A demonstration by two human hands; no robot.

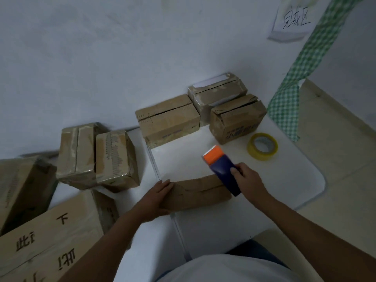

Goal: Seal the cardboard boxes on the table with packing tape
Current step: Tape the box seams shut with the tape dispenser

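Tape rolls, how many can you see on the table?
1. A yellow tape roll lies flat at the table's right side, beside the far boxes. More could be hidden behind boxes.

- Your left hand (160, 197) lies flat, fingers straight and together, thumb below, pressed against the left end of the box (195, 193).
- Your right hand (247, 178) curls round the scraper (221, 167), thumb on top.
- Both forearms are bare, reaching forward.
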